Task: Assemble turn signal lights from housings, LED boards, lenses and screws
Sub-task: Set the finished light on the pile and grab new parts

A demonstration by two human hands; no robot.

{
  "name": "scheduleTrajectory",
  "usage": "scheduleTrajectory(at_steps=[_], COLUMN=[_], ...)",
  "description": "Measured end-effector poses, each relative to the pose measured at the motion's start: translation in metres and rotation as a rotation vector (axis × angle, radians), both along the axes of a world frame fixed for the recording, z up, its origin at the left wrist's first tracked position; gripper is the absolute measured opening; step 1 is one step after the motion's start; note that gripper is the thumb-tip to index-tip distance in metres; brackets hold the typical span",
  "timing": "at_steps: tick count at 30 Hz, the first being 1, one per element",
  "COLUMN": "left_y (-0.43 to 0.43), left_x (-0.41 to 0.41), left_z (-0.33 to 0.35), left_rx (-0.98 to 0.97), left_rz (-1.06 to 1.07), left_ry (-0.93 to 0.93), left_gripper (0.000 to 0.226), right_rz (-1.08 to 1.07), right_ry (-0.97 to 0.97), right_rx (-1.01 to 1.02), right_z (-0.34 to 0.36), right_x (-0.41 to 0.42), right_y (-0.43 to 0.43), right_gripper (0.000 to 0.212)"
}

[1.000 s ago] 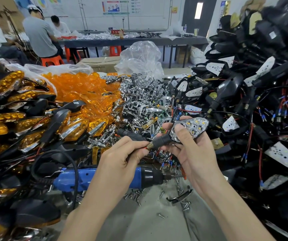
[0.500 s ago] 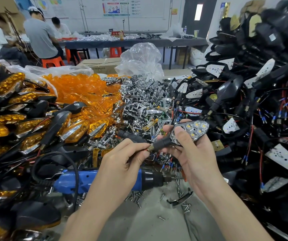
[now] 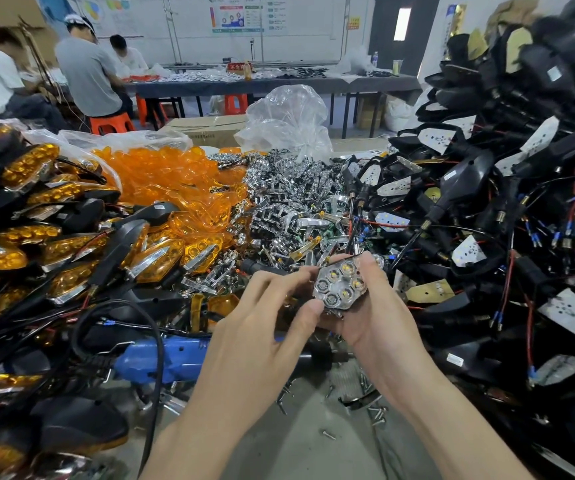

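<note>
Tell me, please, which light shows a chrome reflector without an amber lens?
The light in the left hand and right hand; left-pile ones carry amber lenses, right-pile ones show bare white boards.

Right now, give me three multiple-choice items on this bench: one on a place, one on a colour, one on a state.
1. Where does the blue screwdriver lie?
A. On the bench, under the left hand
B. Inside a cardboard box
C. On the far table

2. What colour is the loose lens pile?
A. Green
B. Orange
C. White

3. What state is the light in?
A. Orange lens fitted
B. Lying loose among the screws
C. Held up, with no orange lens on it

Answers:
1 A: its blue body shows on the bench to the left of the left wrist.
2 B: the whole heap is plainly orange.
3 C: the right hand grips it, the left pinches its edge, and the LED cups show with no orange over them.
</note>
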State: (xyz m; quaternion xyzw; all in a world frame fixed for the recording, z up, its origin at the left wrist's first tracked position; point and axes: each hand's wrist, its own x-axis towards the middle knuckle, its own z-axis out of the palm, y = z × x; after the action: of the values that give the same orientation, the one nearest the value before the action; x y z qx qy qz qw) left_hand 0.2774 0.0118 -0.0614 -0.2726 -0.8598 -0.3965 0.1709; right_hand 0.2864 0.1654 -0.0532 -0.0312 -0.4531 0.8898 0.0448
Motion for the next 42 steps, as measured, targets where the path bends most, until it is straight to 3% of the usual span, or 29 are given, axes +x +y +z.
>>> scheduleTrajectory(at_steps=[14, 19, 26, 30, 34, 42], left_y=[0.004, -0.001, -0.01, -0.01, -0.011, -0.007], left_x=[0.005, 0.005, -0.003, -0.005, -0.004, 0.0], left_z=[0.004, 0.006, 0.004, 0.002, 0.004, 0.005], left_rx=[0.05, -0.053, -0.211, -0.189, -0.178, -0.223], left_rz=[-0.02, 0.012, 0.004, 0.002, -0.007, 0.011], left_ry=[-0.014, 0.039, 0.127, 0.178, 0.199, 0.207], left_gripper=[0.035, 0.032, 0.033, 0.036, 0.034, 0.037], right_rz=[-0.065, -0.163, -0.28, -0.286, -0.28, -0.313], right_ry=[0.043, 0.087, 0.09, 0.097, 0.115, 0.129], right_rx=[0.117, 0.141, 0.092, 0.085, 0.108, 0.133], right_z=[-0.002, -0.001, 0.002, 0.001, 0.001, -0.003], right_x=[0.003, 0.004, 0.003, 0.002, 0.002, 0.0], right_y=[-0.002, 0.0, 0.012, 0.014, 0.013, 0.01], right_gripper=[0.037, 0.034, 0.042, 0.053, 0.042, 0.053])
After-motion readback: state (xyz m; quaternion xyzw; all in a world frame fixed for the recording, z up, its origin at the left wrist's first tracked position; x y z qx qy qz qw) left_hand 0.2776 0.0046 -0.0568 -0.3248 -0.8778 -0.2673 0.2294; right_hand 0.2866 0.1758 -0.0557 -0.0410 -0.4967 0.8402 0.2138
